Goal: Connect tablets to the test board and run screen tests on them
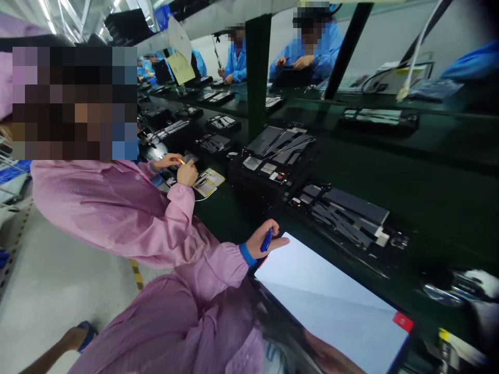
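Observation:
My left hand [265, 240], with a blue band at the wrist and a pink sleeve, has a short blue pen-like tool [267, 240] held in its curled fingers. One finger reaches out to the far left corner of a bright white screen panel [331, 296]. The panel has red tabs at its edges, and its near side slants toward my lap. At the panel's near edge, low in the head view, part of my right hand [331, 356] shows blurred. Its fingers cannot be made out.
Opened tablet-like devices with bare internals [346, 215] lie on the dark green bench [440, 208]. A co-worker in pink [105, 202] sits close on my left, hands over a yellow-edged device [210, 181]. A dark post [258, 78] rises mid-bench; people in blue work opposite.

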`<state>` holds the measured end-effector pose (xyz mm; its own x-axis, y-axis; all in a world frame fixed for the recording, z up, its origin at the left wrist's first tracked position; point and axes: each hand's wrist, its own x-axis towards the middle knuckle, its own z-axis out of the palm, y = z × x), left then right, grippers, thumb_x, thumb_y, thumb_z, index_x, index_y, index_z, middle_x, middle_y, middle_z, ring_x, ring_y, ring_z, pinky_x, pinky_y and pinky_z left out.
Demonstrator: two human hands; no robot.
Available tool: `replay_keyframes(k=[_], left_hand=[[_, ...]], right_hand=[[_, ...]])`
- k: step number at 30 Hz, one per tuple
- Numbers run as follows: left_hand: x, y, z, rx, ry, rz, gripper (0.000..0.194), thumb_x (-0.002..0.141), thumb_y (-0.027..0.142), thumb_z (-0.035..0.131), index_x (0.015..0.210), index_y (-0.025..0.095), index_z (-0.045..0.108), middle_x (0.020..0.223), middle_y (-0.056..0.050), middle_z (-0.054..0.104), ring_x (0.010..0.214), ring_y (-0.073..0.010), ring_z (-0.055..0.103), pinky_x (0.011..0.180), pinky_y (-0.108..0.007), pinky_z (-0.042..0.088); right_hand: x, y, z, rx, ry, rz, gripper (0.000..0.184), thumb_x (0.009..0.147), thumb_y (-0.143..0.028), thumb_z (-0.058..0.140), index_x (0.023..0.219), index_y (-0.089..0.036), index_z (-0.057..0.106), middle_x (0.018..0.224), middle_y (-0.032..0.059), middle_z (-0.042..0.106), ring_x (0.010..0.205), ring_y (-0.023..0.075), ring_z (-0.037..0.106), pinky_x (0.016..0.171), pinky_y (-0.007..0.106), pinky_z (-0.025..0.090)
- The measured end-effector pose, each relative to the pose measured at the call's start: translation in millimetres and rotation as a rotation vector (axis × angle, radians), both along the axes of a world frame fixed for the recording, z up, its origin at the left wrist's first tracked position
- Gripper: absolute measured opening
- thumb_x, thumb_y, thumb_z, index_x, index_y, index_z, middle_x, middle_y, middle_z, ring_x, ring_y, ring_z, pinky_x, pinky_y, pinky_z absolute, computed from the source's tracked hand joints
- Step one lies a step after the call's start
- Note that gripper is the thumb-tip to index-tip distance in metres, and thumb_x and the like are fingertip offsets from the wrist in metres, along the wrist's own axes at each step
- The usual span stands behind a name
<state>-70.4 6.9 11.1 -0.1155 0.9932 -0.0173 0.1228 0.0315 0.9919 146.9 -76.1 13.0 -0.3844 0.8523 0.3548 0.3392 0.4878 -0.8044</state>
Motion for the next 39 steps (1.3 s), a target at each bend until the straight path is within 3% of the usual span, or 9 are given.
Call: replay_keyframes(k=[2,6,9,12,15,19,24,29,39], left_hand=[[0,0,-1.4,0.013,0.015,-0.006,0.049,0.065,0.053,0.072,0.071,0.02,0.036,0.066,0.005,0.034,0.06,-0.0099,0.031,0.059,-0.028,0.027],[1,1,-1.1,0.044,0.069,0.016,0.045,0.07,0.052,0.068,0.071,0.02,0.037,0.066,0.005,0.033,0.06,-0.01,0.031,0.058,-0.027,0.027],[1,4,1.4,0.067,0.08,0.009,0.043,0.073,0.051,0.066,0.072,0.02,0.036,0.065,0.006,0.031,0.058,-0.0094,0.031,0.057,-0.026,0.027],[-1,9,2.4,0.089,0.098,-0.019,0.041,0.075,0.049,0.065,0.073,0.02,0.037,0.064,0.006,0.031,0.055,-0.0083,0.03,0.055,-0.025,0.027],[-4,14,-1.4,0.112,0.112,-0.027,0.04,0.076,0.049,0.065,0.073,0.02,0.037,0.063,0.006,0.03,0.052,-0.0078,0.028,0.053,-0.024,0.026],[-7,19,-9.2,0.114,0.1,-0.04,0.037,0.077,0.045,0.065,0.075,0.021,0.037,0.063,0.007,0.03,0.051,-0.0078,0.028,0.051,-0.024,0.025],[-5,21,-9.1,0.133,0.101,-0.058,0.035,0.077,0.041,0.065,0.075,0.021,0.037,0.063,0.006,0.031,0.051,-0.0078,0.028,0.05,-0.024,0.026],[-3,23,-7.6,0.123,0.094,-0.062,0.036,0.076,0.04,0.067,0.075,0.021,0.036,0.061,0.007,0.03,0.049,-0.0075,0.027,0.049,-0.024,0.025],[-3,26,-10.0,0.133,0.112,-0.05,0.04,0.074,0.045,0.069,0.074,0.021,0.038,0.064,0.005,0.033,0.052,-0.0081,0.029,0.051,-0.025,0.026]], right_hand=[[-2,-8,4.9,-0.066,-0.006,0.172,0.061,0.076,-0.057,0.061,0.134,-0.056,0.039,0.12,-0.0018,0.063,0.118,0.0272,0.056,0.075,0.043,0.062],[-3,-17,19.5,-0.303,-0.024,0.637,0.075,0.085,-0.047,0.056,0.15,-0.033,0.021,0.138,0.0044,0.051,0.124,0.0249,0.052,0.098,0.042,0.052],[1,-19,30.2,-0.323,-0.036,0.685,0.068,0.088,-0.035,0.055,0.149,-0.028,0.024,0.15,0.0065,0.034,0.132,0.0215,0.044,0.104,0.037,0.045],[3,-18,39.2,-0.211,-0.011,0.708,0.065,0.084,-0.022,0.056,0.145,-0.02,0.032,0.153,0.0118,0.027,0.135,0.0207,0.038,0.107,0.033,0.041],[7,-12,46.3,-0.111,0.036,0.599,0.056,0.082,-0.017,0.057,0.137,-0.017,0.042,0.143,0.0147,0.045,0.131,0.0197,0.045,0.104,0.03,0.044],[24,1,47.8,-0.063,0.279,0.303,0.041,0.082,-0.012,0.055,0.122,-0.023,0.052,0.108,0.0083,0.067,0.103,0.0187,0.063,0.088,0.031,0.054],[61,46,46.2,-0.218,0.766,-0.253,0.008,0.084,-0.023,0.055,0.087,-0.025,0.062,0.066,-0.0006,0.057,0.064,0.0162,0.057,0.064,0.032,0.048],[101,104,53.0,-0.445,1.069,-0.373,0.006,0.076,-0.026,0.062,0.071,-0.023,0.063,0.065,-0.0034,0.046,0.06,0.0099,0.043,0.061,0.026,0.04],[119,143,63.7,-0.413,0.865,-0.447,0.008,0.064,-0.042,0.067,0.062,-0.037,0.062,0.071,0.0039,0.059,0.065,0.0229,0.04,0.07,0.045,0.036]])
